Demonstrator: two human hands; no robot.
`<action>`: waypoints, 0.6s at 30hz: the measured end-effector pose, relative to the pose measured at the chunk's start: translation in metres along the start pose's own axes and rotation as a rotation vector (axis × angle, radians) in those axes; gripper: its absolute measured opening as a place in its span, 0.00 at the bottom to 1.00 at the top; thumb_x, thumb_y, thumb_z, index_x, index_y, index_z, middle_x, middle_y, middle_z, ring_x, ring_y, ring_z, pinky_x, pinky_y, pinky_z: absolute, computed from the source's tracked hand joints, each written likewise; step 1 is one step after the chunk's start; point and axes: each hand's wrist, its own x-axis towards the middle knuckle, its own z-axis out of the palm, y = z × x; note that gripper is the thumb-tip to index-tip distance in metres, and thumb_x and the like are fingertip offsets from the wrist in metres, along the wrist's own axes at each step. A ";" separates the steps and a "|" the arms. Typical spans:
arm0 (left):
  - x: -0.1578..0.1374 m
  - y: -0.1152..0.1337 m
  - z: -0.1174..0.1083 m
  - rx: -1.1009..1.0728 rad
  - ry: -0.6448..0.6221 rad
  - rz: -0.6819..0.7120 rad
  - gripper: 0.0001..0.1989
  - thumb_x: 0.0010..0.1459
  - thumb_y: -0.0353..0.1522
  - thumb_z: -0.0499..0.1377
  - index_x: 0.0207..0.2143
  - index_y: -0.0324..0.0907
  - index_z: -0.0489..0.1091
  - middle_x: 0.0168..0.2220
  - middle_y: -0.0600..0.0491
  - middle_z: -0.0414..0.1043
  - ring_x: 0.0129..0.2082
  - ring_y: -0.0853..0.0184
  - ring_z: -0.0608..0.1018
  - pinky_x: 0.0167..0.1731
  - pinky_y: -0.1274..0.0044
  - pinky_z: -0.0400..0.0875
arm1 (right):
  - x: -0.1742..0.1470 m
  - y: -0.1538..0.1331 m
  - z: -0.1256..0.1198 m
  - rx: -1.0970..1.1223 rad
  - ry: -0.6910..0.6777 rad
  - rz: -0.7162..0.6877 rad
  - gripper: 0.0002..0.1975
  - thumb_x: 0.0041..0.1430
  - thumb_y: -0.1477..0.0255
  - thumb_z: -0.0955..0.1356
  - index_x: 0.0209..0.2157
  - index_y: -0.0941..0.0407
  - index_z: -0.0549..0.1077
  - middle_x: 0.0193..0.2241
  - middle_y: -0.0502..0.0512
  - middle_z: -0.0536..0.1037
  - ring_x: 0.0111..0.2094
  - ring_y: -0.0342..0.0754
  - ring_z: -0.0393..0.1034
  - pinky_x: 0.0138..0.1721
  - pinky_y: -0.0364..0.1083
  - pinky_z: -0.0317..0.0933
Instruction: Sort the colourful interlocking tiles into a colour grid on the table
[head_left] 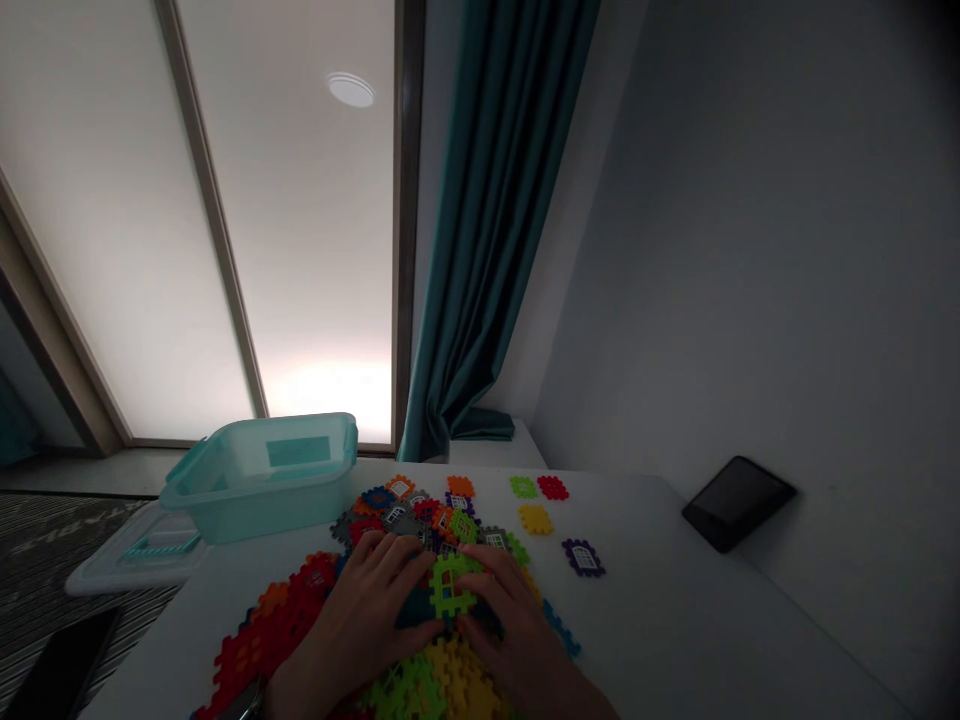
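Note:
A light green interlocking plastic tile (444,600) with a window-shaped cut-out is held up between my two hands. My left hand (367,610) has its thumb and fingers curved at the tile's left edge. From the other side, the fingers and thumb of my right hand (514,625) grip its right edge. Beneath and around the hands lies a heap of similar tiles, with red tiles (259,640) at the left, yellow tiles (461,685) and green tiles (409,692) at the front. Several mixed-colour tiles (397,515) are piled just beyond my fingers.
A turquoise plastic bin (262,515) stands at the back left of the white table (660,620), beside a clear lid (127,565). Loose yellow (535,519), red (553,487) and purple (583,558) tiles lie to the right. A black panel (739,503) is on the wall.

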 end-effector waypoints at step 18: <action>0.038 0.007 -0.004 -0.109 -0.181 -0.029 0.30 0.55 0.36 0.67 0.58 0.46 0.64 0.52 0.47 0.73 0.50 0.53 0.75 0.52 0.63 0.68 | 0.004 0.008 -0.029 0.100 0.007 0.081 0.15 0.60 0.80 0.66 0.46 0.50 0.70 0.56 0.57 0.72 0.62 0.53 0.64 0.62 0.54 0.63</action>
